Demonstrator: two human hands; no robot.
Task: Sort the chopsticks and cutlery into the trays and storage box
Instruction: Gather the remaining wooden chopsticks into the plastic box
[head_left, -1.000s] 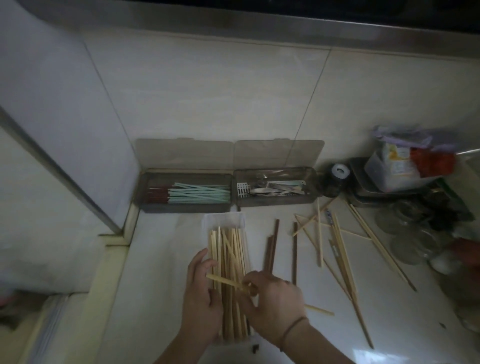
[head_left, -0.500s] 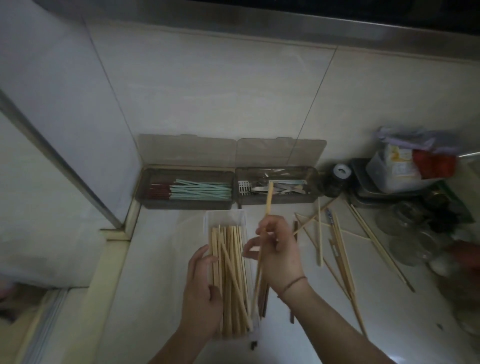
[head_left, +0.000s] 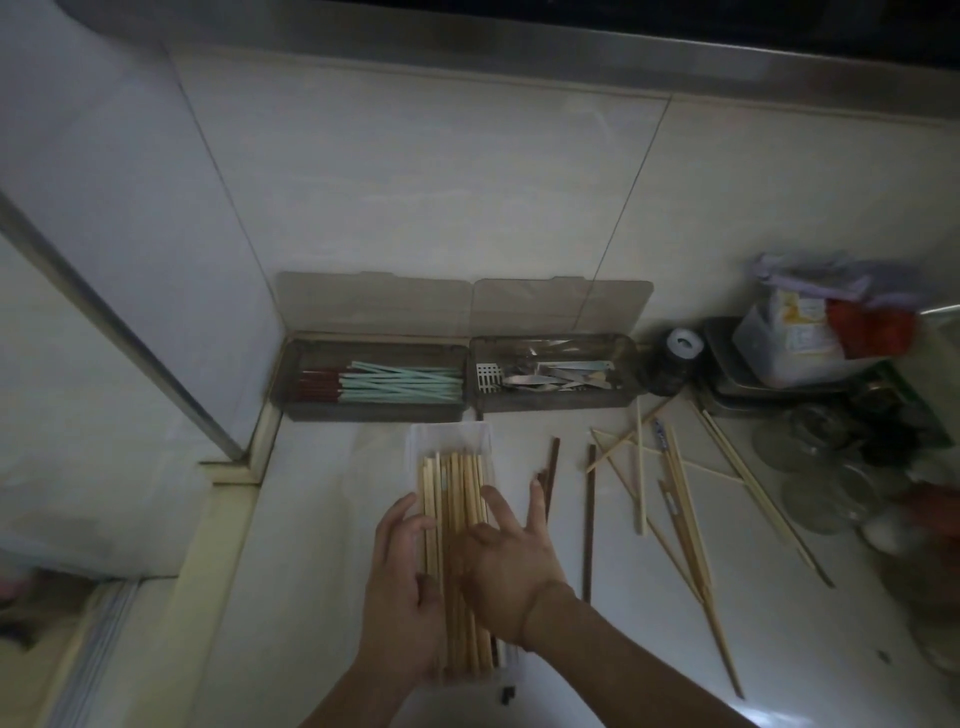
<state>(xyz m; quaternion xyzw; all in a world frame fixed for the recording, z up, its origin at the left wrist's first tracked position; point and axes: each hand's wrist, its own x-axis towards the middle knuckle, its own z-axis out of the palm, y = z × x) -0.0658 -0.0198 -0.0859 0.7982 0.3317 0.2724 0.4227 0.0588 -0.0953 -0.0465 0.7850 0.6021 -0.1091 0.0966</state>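
A clear storage box (head_left: 451, 435) lies lengthwise on the counter, filled with several pale wooden chopsticks (head_left: 457, 483). My left hand (head_left: 402, 587) cups the box's left side. My right hand (head_left: 511, 564) rests flat on the chopsticks, fingers spread, holding nothing. Behind stand two grey trays with raised lids: the left tray (head_left: 371, 410) holds teal and red chopsticks (head_left: 400, 383), the right tray (head_left: 550, 402) holds metal cutlery (head_left: 550, 376). Loose dark chopsticks (head_left: 588, 519) and pale chopsticks (head_left: 685, 525) lie scattered right of the box.
The tiled wall is close behind the trays. At the right edge crowd a dark jar (head_left: 675, 358), a metal tray with plastic bags (head_left: 810, 343) and glass lids (head_left: 826, 493). The counter's left edge drops at a ledge (head_left: 228, 519).
My right hand held a pale chopstick upright above the box; now that chopstick lies in the box and the hand lies open, pressing on the bundle. The left hand stayed on the box.
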